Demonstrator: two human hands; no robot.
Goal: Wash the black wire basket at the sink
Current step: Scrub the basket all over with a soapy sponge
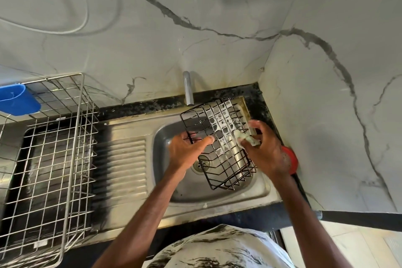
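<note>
black wire basket (226, 130) held tilted over steel sink (217, 194), below tap (188, 88) | left grip (187, 151) curled round its left rim | right grip (266, 149) pinching pale soapy scrub pad (241, 136) against its right side

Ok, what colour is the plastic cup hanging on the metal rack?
The cup is blue; the head view shows it.
</note>
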